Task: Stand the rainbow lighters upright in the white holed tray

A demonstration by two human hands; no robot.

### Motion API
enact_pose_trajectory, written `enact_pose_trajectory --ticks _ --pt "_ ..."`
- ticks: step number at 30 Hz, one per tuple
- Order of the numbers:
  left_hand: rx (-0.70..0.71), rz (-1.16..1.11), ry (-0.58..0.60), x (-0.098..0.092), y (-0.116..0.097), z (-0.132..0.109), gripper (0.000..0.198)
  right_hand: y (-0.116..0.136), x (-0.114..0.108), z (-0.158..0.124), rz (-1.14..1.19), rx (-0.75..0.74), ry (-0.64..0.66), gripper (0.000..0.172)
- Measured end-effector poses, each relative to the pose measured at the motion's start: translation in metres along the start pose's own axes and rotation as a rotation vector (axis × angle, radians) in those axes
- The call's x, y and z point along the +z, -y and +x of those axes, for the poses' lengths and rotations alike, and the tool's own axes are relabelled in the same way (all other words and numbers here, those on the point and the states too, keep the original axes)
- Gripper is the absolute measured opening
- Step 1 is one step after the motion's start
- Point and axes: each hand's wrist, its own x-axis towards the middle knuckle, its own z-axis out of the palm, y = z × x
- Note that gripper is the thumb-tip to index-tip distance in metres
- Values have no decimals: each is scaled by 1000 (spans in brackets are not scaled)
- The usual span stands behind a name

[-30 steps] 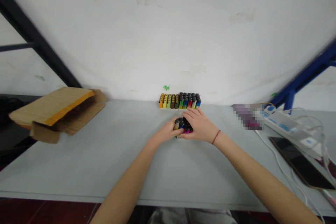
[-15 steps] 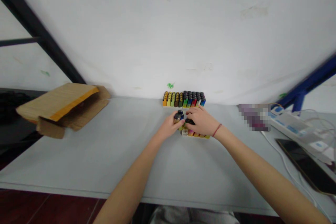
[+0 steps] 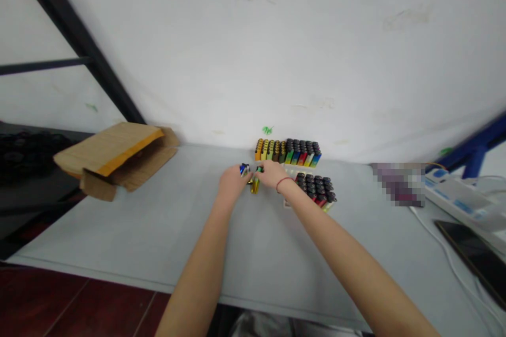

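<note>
Jutting from the right fingers [image 3: 264,169] is a lighter [image 3: 255,186].

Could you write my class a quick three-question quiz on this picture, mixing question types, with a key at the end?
1. True or false: the right hand is empty.

2. Multiple choice: where is the open cardboard box?
A. Beside the phone
B. On the floor
C. At the left of the table

3. Fill the gap: the lighters along the back edge, near the wall, are standing ______.

Key:
1. False; it grips a yellowish lighter.
2. C
3. upright
</note>
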Motion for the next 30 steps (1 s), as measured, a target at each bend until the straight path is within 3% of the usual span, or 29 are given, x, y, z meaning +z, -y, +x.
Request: enact_pose_trajectory --ticks 5,9,12,15,23,30 --pt "-30 122 -22 4 -3 -6 50 10 31 13 -52 33 -68 28" --pt "-58 149 -149 8 -1 -7 53 13 28 19 -151 -24 -184 32" --pt "-39 124 -191 11 -1 -8 50 13 21 34 -243 -197 -253 30" --pt "-30 147 -163 10 -2 -10 47 6 19 52 -325 -312 -247 28" --pt "-53 148 20 3 -2 -12 56 -10 30 66 -427 -334 -239 31" --pt "-5 183 -3 12 2 -12 53 -16 26 64 -392 -271 -215 34"
